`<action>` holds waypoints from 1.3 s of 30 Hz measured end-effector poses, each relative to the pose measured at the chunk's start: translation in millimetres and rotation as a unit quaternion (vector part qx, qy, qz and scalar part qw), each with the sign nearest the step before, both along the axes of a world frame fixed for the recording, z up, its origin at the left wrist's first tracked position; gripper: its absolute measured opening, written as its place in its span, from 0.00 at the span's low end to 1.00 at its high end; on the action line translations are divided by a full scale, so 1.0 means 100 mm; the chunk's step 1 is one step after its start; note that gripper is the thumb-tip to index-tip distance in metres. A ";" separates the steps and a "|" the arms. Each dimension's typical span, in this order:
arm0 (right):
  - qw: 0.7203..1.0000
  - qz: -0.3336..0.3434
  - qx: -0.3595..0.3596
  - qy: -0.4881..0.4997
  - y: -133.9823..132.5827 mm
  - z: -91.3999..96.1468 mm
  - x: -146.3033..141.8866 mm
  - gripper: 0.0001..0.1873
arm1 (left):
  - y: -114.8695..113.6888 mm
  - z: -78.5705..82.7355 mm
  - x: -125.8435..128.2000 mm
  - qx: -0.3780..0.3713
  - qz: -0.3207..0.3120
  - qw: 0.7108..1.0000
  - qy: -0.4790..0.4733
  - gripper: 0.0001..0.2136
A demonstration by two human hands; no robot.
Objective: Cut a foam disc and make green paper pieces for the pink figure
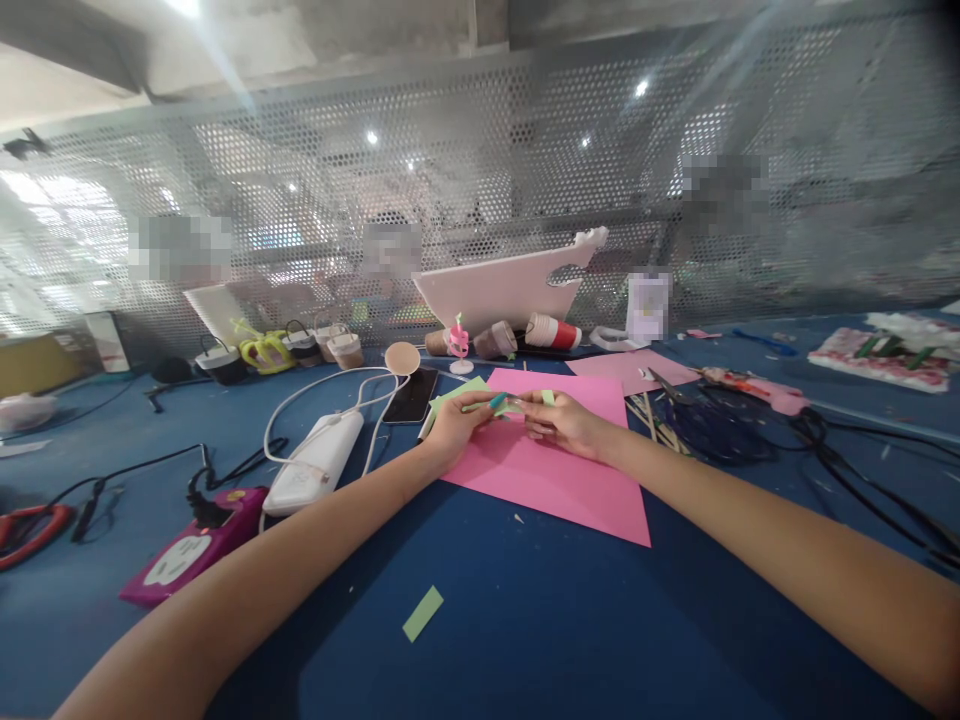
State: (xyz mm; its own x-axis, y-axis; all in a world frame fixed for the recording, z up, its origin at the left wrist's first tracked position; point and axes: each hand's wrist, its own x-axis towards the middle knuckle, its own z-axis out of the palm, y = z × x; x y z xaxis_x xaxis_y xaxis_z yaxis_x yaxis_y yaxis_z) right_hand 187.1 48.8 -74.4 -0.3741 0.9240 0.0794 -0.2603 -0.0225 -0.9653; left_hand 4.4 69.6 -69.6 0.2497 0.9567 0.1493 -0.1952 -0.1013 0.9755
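Over a pink sheet of paper point(540, 470), both my hands meet with their fingertips close together. My left hand point(452, 430) is closed, thumb and fingers pinching a small light-green paper strip point(511, 406). My right hand point(568, 424) pinches the other side of this strip; a bit of pale green also shows by its fingers. The strip's exact shape is partly hidden by the fingers. Behind my left hand lies a larger green paper point(463, 392), partly on the pink sheet. Nearer to me, a loose green paper piece point(423, 614) lies on the blue table.
Left of the sheet are a black phone point(411, 396), a white power bank point(315, 462) with cables and a purple power strip point(196, 548). Scissors point(670, 387), thin sticks point(651, 420) and a pink glue gun point(757, 388) lie right. Paper cups point(553, 332) line the back.
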 end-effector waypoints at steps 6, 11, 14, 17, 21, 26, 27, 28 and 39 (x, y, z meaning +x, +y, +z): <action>0.998 0.026 -0.057 0.017 0.02 -0.01 0.04 0.14 | 0.01 -0.01 0.01 -0.001 0.015 1.000 -0.014 0.15; 0.997 0.022 -0.071 0.017 0.04 -0.03 0.06 0.12 | 0.00 -0.01 0.01 0.003 0.014 1.000 -0.008 0.15; 0.996 0.014 -0.082 0.021 0.03 -0.02 0.05 0.12 | -0.02 0.00 0.02 0.018 0.025 0.999 0.012 0.14; 0.996 0.004 -0.092 0.019 -0.01 0.02 0.03 0.12 | -0.02 -0.01 0.02 0.027 0.043 0.998 0.023 0.14; 0.996 0.001 -0.086 0.029 -0.05 0.04 -0.02 0.11 | 0.00 -0.04 0.01 0.024 0.056 0.998 0.022 0.14; 0.998 -0.026 -0.051 0.021 -0.04 0.02 -0.06 0.13 | -0.02 -0.01 0.01 0.034 0.039 0.998 0.023 0.13; 0.999 -0.029 -0.040 0.024 -0.04 0.01 -0.06 0.13 | -0.03 0.00 0.02 0.047 0.029 0.998 0.031 0.13; 0.999 -0.032 -0.030 0.027 -0.03 0.00 -0.06 0.13 | -0.05 0.01 0.02 0.062 0.018 0.997 0.044 0.13; 0.998 -0.031 0.046 0.038 0.01 -0.02 -0.08 0.13 | -0.04 0.02 0.00 0.083 -0.023 0.994 0.071 0.19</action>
